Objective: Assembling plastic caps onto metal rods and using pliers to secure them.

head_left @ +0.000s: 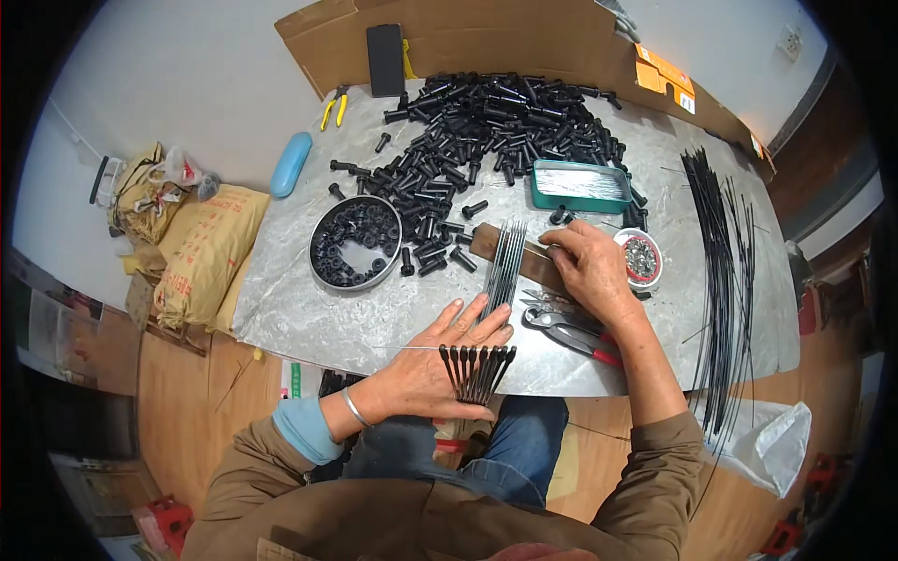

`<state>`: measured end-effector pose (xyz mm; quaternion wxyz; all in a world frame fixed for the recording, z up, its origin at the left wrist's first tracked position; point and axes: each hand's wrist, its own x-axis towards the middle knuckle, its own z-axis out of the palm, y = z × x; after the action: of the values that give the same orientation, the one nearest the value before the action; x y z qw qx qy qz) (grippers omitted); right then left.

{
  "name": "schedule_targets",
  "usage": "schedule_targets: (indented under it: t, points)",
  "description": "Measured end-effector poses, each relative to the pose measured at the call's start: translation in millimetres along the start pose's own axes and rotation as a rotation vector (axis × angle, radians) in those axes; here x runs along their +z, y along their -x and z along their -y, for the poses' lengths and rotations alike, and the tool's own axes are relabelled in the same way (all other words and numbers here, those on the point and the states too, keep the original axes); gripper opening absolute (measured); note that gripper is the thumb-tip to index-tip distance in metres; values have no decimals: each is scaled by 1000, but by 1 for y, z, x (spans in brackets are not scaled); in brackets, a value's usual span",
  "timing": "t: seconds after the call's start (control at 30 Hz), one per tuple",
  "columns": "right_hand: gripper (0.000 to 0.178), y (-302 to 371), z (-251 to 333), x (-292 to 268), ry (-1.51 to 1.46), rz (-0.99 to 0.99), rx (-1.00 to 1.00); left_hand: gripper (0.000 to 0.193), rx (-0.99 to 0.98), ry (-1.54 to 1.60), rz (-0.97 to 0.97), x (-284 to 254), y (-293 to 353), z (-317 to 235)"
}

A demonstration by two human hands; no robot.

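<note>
My left hand holds a bundle of thin dark rods against the table, its fingers stretched across them. Above the hand, near the thumb, stands a fan of black looped ends; a thin needle crosses them. How these join the rods is hidden. My right hand is bent, thumb and index finger close together over a brown wooden block. Anything between those fingertips is too small to make out. Beside that hand lie pincers with a red-tipped handle and a small white bowl of silvery bits.
Black bolt-like parts are heaped at the back. A round tin of small black rings stands left, a green box of thin white sticks right. Long black wires overhang the right edge. Cardboard walls the back.
</note>
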<state>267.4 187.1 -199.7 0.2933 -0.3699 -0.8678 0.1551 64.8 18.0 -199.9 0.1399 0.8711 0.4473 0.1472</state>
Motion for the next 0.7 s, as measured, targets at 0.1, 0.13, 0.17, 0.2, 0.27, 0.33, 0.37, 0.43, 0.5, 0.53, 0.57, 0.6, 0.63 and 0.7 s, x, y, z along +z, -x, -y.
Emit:
schedule_targets:
  t: [0.1, 0.13, 0.17, 0.2, 0.27, 0.33, 0.37, 0.43, 0.5, 0.53, 0.57, 0.6, 0.63, 0.7]
  points:
    - [14, -1, 0, 1, -7, -7, -4, 93, -13, 1, 20, 0, 0, 0]
    - [14, -1, 0, 1, -3, -7, -4, 93, -11, 2, 24, 0, 0, 0]
    - [14, -1, 0, 0, -3, -9, 1, 94, -10, 3, 20, 0, -1, -1]
    - [14, -2, 0, 1, -8, -4, 2, 95, -14, 1, 15, -1, 0, 0]
    - [14, -3, -1, 4, -18, 0, 4, 97, -18, 16, 12, 2, 1, 2]
    - [15, -2, -3, 2, 11, -12, -32, 99, -8, 37, 5, 2, -1, 2]
    - [15, -2, -3, 1, 12, -14, -27, 100, -9, 34, 4, 2, -2, 1]
    - [15, -2, -2, 0, 25, -10, -39, 100, -8, 30, 9, 3, -3, 1]
    - [15, -3, -4, 4, 21, -23, -46, 100, -7, 32, -4, 3, -3, 1]
    - [15, -3, -4, 5, 19, -35, -58, 100, -5, 33, -1, 3, -3, 1]
    - [15, -5, -5, 5, 18, -35, -55, 100, -3, 35, -4, 2, -3, 1]
    - [12, -7, -5, 4, 52, -55, -111, 101, -2, 37, -8, 2, -3, 0]
    - [10, -9, -6, 4, 85, -74, -168, 101, -2, 37, -7, 1, -3, 1]
    - [8, -18, -4, -1, 145, -82, -199, 101, -6, 43, -8, 2, -2, 1]
